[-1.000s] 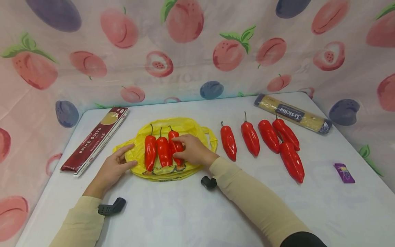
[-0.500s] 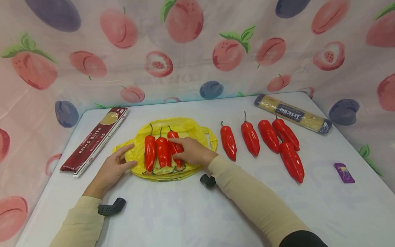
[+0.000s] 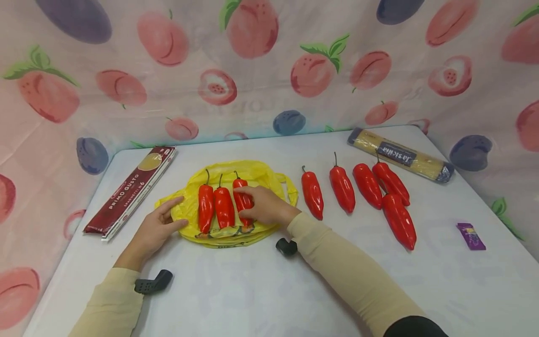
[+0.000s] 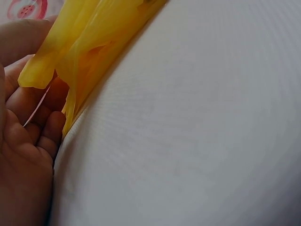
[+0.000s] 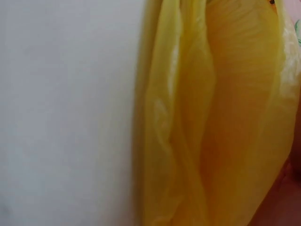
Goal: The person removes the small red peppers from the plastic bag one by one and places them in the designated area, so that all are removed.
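A yellow plastic bag [image 3: 261,175] lies opened flat on the white table, with three red peppers side by side on it. My left hand [image 3: 156,228] holds the bag's left edge; in the left wrist view, yellow plastic [image 4: 77,52] runs between thumb and curled fingers. At the right of the trio, my right hand [image 3: 267,206] grips a red pepper [image 3: 241,184], its stem pointing away from me. The left pepper [image 3: 206,206] and middle pepper [image 3: 224,208] lie untouched beside it. Bag folds [image 5: 235,103] fill much of the right wrist view, leaving the fingers mostly hidden.
Several more red peppers [image 3: 342,189] lie to the right of the bag. Behind them is a clear spaghetti pack [image 3: 400,154]. A dark red spaghetti pack [image 3: 128,194] lies at left, and a small purple packet [image 3: 470,236] at far right. A fruit-print curtain [image 3: 252,107] borders the table.
The gripped pepper shifted slightly right with my right hand, widening its gap from the middle pepper. My left hand stays at the bag's edge.
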### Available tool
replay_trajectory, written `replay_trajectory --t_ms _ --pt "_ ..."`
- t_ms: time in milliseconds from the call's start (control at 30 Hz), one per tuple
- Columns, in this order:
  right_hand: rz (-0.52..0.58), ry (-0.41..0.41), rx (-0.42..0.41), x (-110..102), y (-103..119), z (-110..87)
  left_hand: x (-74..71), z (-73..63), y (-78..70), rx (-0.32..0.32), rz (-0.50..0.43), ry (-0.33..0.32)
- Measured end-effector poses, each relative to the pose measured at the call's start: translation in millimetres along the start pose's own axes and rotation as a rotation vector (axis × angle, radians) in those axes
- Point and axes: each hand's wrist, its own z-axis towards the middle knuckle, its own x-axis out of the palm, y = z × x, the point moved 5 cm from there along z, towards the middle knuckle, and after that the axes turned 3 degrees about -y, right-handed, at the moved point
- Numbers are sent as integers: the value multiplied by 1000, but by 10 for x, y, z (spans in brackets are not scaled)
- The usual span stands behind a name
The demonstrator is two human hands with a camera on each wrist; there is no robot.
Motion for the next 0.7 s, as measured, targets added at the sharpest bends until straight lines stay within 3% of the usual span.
replay_trajectory --t_ms 700 --pt "21 -62 21 -46 3 -15 5 -4 -11 9 1 1"
